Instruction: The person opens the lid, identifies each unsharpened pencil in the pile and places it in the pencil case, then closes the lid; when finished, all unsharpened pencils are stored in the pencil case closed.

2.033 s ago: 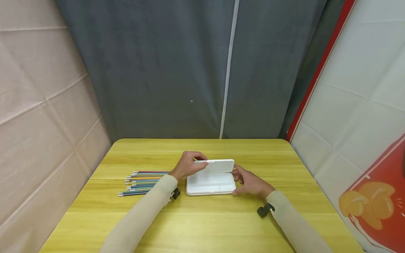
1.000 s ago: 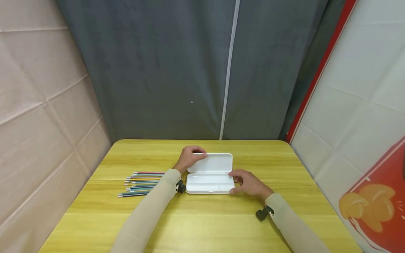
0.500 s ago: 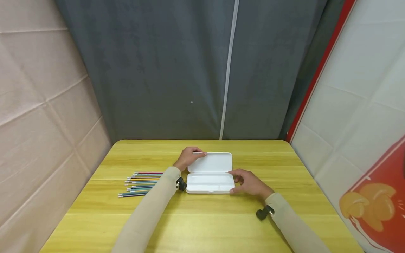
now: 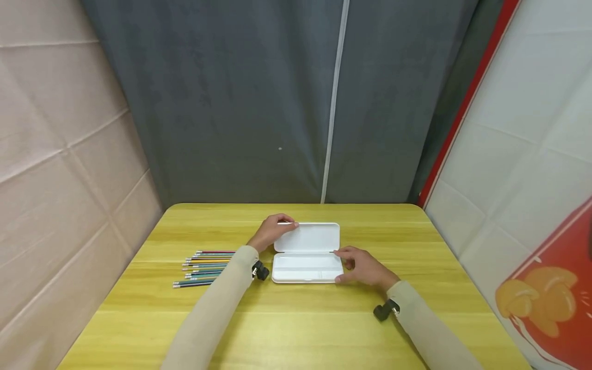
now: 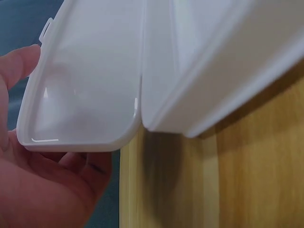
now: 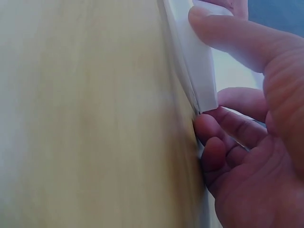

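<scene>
A white plastic pencil case (image 4: 305,263) lies unfolded mid-table, its lid (image 4: 316,237) tipped back on the far side. Its inside is bare, with a divided tray in the base. My left hand (image 4: 273,231) holds the lid's far left corner; in the left wrist view its thumb is at the lid's (image 5: 90,85) edge, with the fingers curled behind. My right hand (image 4: 365,267) grips the base's right end. The right wrist view has the thumb on the case's (image 6: 205,76) near side and the fingers around its end. Several pencils (image 4: 203,267) lie left of the case, partly behind my left sleeve.
The yellow wood-grain table (image 4: 296,329) has rounded far corners. A grey curtain (image 4: 245,113) hangs behind it, with pale cloth walls at both sides. Black camera mounts (image 4: 261,271) sit on my wrists.
The lid has swung from half raised to tipped fully back, my left hand moving away with it. Most recently the left hand has slid slightly left along the lid. The right hand stays at the base.
</scene>
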Tool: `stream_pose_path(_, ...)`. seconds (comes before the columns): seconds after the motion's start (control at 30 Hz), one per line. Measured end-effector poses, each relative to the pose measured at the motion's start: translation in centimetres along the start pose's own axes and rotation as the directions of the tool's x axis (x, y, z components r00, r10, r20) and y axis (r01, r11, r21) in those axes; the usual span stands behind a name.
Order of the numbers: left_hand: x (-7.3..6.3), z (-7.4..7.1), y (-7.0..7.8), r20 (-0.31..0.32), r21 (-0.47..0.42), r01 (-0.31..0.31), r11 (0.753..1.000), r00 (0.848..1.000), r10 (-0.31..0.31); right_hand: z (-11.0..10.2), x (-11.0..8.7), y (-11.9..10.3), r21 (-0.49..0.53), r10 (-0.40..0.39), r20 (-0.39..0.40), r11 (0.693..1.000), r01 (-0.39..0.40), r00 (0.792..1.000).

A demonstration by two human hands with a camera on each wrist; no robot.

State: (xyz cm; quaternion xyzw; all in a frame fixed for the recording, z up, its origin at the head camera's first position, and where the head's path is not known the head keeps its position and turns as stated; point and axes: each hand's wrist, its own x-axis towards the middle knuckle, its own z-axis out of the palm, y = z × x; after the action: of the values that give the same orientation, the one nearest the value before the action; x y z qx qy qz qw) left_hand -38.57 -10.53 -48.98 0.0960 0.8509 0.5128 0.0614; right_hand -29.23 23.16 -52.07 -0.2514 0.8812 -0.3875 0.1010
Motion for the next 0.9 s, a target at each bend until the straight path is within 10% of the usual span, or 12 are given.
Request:
stream_pose_path(0.57, -3.0, -2.7, 0.0, 0.028, -0.034, -0.089, 0.995, 0.996, 0.09, 0.0, 0.1, -0.3, 0.025, 0.062, -0.03, 0.998, -0.061, 0.998)
stream_pose_path(0.9, -5.3, -4.6, -0.4, -0.067, -0.121, -0.108, 0.987, 0.993, 0.101, -0.1, 0.4, -0.5, -0.004, 0.076, -0.026, 0.997, -0.077, 0.997)
